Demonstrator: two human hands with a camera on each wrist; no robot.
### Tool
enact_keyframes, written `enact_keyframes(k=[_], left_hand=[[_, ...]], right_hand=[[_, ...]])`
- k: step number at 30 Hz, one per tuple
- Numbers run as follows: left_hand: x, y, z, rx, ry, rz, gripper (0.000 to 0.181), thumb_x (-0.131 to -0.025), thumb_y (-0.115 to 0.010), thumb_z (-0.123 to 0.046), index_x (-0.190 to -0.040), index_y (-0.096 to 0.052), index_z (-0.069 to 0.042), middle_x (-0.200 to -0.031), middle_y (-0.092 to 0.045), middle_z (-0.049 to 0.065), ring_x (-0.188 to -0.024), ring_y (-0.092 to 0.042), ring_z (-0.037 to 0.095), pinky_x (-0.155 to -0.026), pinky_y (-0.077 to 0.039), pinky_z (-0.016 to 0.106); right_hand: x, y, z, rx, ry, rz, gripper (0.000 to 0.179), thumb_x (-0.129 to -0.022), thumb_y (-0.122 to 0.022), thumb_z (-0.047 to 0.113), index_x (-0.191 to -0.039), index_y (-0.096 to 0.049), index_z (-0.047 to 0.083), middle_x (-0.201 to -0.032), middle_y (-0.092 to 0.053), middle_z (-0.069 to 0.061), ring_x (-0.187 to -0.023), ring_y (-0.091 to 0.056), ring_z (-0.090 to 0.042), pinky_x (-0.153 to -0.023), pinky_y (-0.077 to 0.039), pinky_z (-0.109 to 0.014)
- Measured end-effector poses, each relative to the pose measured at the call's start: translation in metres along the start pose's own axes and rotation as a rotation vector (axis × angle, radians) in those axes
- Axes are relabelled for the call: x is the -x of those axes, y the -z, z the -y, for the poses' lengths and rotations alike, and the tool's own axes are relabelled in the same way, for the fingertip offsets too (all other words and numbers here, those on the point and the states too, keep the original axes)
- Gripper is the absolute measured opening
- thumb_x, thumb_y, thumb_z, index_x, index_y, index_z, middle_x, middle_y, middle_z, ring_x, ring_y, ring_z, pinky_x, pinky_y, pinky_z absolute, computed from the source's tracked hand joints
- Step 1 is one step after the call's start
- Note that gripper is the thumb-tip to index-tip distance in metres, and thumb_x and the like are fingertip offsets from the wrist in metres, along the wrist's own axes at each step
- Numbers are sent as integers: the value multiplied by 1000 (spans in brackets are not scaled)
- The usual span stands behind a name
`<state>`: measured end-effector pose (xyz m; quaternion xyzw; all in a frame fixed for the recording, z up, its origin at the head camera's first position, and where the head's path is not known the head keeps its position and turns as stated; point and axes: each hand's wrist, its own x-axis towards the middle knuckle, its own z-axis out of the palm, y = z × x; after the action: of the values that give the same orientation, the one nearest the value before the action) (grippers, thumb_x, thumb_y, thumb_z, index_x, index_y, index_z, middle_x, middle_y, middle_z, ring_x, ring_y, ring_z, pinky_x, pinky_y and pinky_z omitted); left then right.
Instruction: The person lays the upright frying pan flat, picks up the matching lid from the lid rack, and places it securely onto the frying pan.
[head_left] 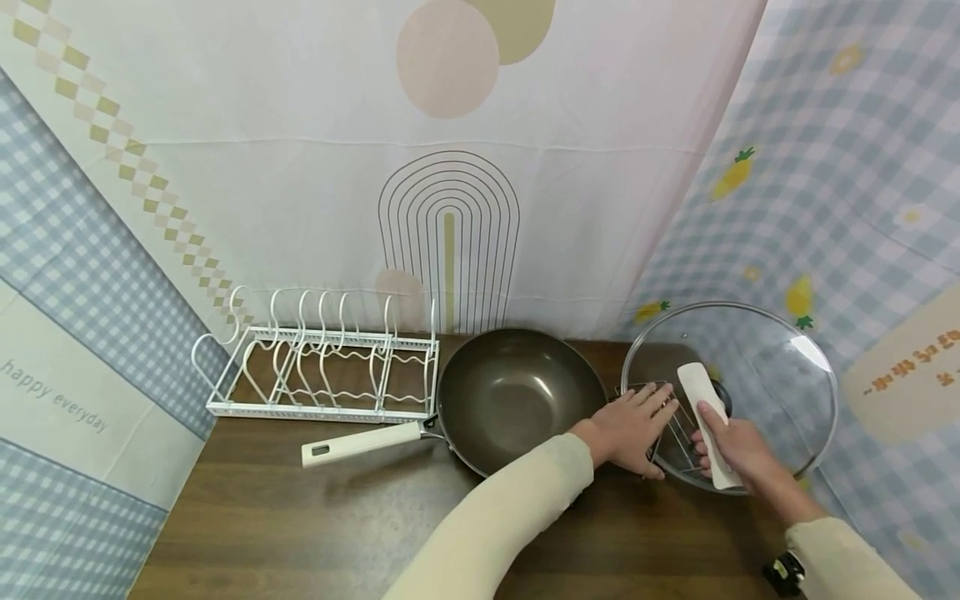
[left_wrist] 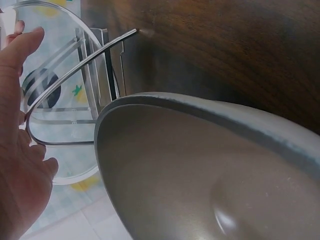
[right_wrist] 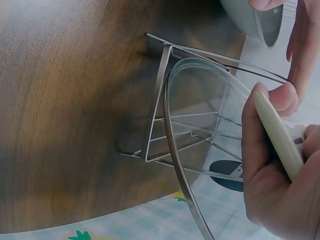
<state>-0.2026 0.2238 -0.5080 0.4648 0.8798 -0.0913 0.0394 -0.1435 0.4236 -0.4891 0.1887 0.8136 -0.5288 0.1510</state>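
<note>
My right hand (head_left: 738,450) grips the cream handle (head_left: 696,385) of a large round glass lid (head_left: 787,392) with a metal rim. The lid stands steeply tilted against a small metal wire rack (right_wrist: 159,107); its lower rim is at the rack's bars. My left hand (head_left: 630,423) rests with straight fingers at the near top of that rack, beside the lid. Left of this hand a dark wok (head_left: 495,367) sits on the table, its cream handle (head_left: 367,442) pointing left. The left wrist view shows the wok's rim (left_wrist: 165,100) close to the rack.
A white dish rack (head_left: 322,410) with several curved dividers stands left of the wok. Patterned cloth walls (head_left: 315,208) rise behind and at both sides of the brown wooden table (head_left: 300,533). A small black device (head_left: 783,575) sits at my right sleeve.
</note>
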Motion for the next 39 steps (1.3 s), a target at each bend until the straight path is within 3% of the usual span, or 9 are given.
enact_keyframes(k=[26,39], left_hand=[[4,4,2,-40,-13,-19,113,-86,-41,-89,-166,5,-24,-175,10,0,-162,-4,16,-130,-18,32],[6,1,5,9,5,-39,111,-87,-38,-89,-166,9,-25,-175,11,-1,-162,-3,16,-130,-17,32]], right_hand=[[12,17,7,50,3,-7,70,-105,-36,62,-90,-61,-1,-66,-64,0,-54,-66,-15,-58,-63,-42],[20,22,19,91,34,-10,70,-106,-37,60,-86,-63,-2,-65,-65,-1,-54,-67,-16,-57,-62,-42]])
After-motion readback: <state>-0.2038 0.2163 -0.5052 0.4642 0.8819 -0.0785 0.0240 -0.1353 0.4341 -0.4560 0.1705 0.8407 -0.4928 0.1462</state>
